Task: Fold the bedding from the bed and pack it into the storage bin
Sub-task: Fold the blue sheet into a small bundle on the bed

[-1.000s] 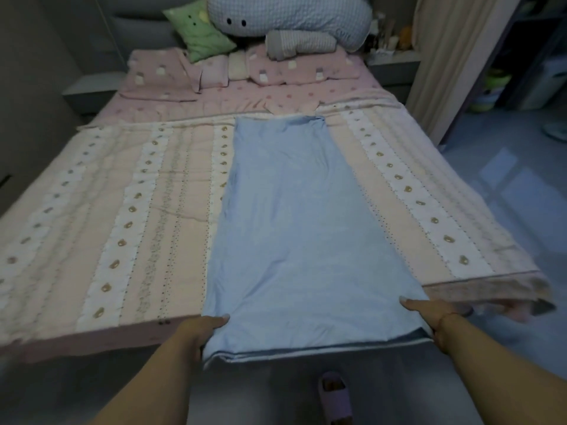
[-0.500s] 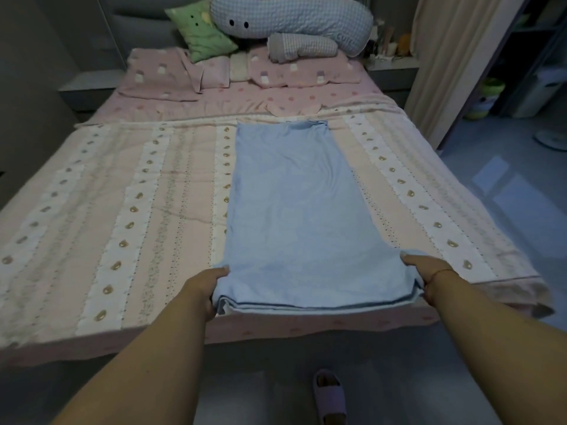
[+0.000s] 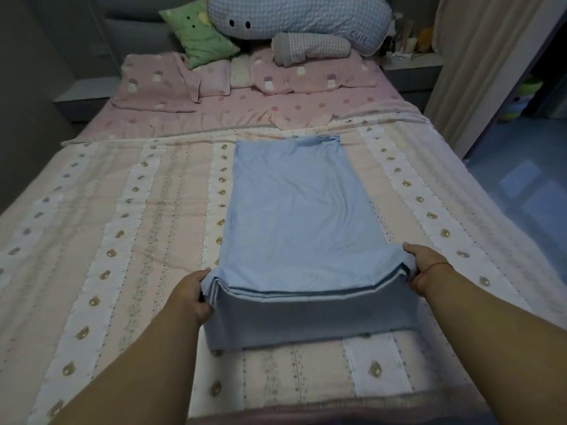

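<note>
Both hands' grip (fingertips hidden) lifts sheet (image 3: 302, 228)

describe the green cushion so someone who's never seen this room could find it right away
Look to the head of the bed, where pillows pile against the headboard. The green cushion leans left of the big blue checked plush; it is the only green, square one there.

We cannot see our fingertips: those of the left hand (image 3: 192, 292) and right hand (image 3: 425, 265) are tucked under the blue sheet (image 3: 299, 228). Beyond both hands, small items on the nightstand (image 3: 411, 64) are too blurred to identify.
</note>
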`<state>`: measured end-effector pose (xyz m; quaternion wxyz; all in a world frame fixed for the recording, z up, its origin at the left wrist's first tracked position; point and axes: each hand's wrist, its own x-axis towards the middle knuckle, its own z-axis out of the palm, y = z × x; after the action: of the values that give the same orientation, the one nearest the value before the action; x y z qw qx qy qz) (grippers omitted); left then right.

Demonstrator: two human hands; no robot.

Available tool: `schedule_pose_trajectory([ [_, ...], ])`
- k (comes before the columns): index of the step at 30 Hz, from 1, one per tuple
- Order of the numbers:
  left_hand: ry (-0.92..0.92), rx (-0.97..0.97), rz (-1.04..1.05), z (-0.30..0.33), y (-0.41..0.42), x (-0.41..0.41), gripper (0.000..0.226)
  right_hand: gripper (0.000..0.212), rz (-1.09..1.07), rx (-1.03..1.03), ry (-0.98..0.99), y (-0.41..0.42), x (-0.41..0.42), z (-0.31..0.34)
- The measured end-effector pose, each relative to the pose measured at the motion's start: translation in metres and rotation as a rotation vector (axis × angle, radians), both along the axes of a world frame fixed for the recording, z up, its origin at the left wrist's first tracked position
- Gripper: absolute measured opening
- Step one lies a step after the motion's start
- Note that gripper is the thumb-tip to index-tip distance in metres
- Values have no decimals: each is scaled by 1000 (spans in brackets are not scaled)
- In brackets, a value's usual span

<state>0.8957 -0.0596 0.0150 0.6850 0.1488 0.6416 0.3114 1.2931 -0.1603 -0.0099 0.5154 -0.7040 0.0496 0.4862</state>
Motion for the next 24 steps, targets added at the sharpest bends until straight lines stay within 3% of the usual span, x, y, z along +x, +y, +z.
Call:
schedule_pose_trajectory([
  [4, 14, 38, 72, -19, 52, 26, 68, 43, 51, -114, 42, 56, 21, -17],
  [8, 43, 68, 99, -29, 117, 52, 35, 41, 96, -117, 9, 118, 45, -30],
  [11, -157, 132, 222, -18, 170, 75, 28, 27, -43, 150, 110, 165, 58, -24],
  [13, -259, 184, 198, -17, 190, 85, 32, 24, -11, 246, 89, 183, 59, -21],
  [15, -131, 138, 75, -34, 196, 88, 36, 32, 163, 108, -96, 188, 62, -33],
  [16, 49, 99, -4, -51, 194, 84, 32, 40, 276, 2, -219, 185, 64, -44],
  [18, 576, 53, -266, -89, 181, 72, 15, 56, 527, -241, -505, 170, 71, -70],
  [20, 923, -32, -505, -116, 160, 60, 32, 58, 665, -438, -664, 145, 74, -96],
  [22, 1016, -146, -517, -129, 139, 52, 55, 62, 690, -560, -694, 121, 71, -111],
  [24, 984, -180, -516, -134, 123, 48, 69, 66, 686, -599, -621, 108, 66, -121],
])
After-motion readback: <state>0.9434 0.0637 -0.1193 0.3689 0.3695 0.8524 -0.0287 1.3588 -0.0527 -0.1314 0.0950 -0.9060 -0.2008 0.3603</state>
